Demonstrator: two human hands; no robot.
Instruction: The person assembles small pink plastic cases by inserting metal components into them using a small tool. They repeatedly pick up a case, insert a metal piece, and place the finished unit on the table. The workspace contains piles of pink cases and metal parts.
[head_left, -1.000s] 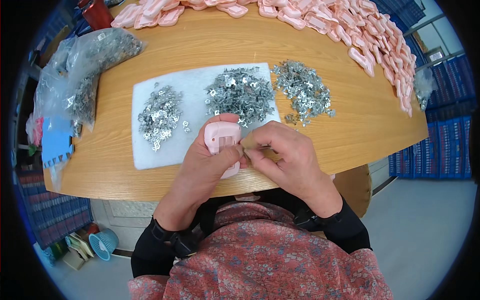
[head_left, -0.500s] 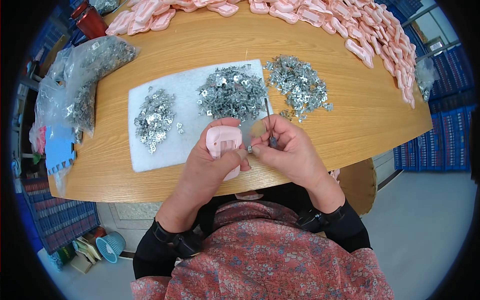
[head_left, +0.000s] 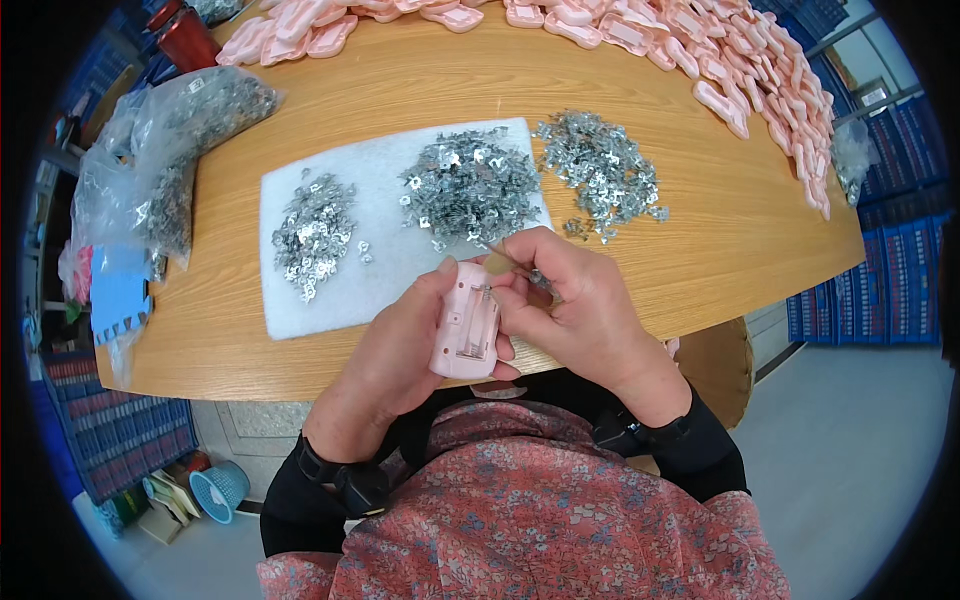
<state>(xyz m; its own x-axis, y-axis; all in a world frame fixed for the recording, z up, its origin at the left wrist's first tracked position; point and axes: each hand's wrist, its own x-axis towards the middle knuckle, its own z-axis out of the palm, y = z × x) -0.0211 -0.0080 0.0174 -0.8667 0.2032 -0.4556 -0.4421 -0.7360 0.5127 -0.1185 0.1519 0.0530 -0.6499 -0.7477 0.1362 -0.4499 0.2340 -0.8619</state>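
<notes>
My left hand (head_left: 385,350) is closed around a pale pink plastic housing (head_left: 455,335), its recessed rectangular compartment facing up. The fingers wrap beneath the housing and the thumb lies along its upper left side. My right hand (head_left: 580,310) is closed, with its fingertips at the compartment's upper right end. A thin, dark metal tool (head_left: 508,258) runs through the right fingers, its tip pointing up and left; its exact kind is unclear. A yellowish covering (head_left: 497,263) shows at a right fingertip. Whatever small piece the right thumb presses at the compartment is mostly hidden.
A white foam sheet (head_left: 385,270) bears two heaps of small metal clips (head_left: 315,235), (head_left: 468,185). Another clip heap (head_left: 603,175) lies on the wooden table (head_left: 400,90). Pink housings (head_left: 720,75) pile along the far edge. Bagged clips (head_left: 165,160) and a red canister (head_left: 185,40) stand left.
The housing has turned in my left hand, bringing its long compartment into view. My right fingertips have moved from beside it onto its upper end, and the tool has tipped leftward.
</notes>
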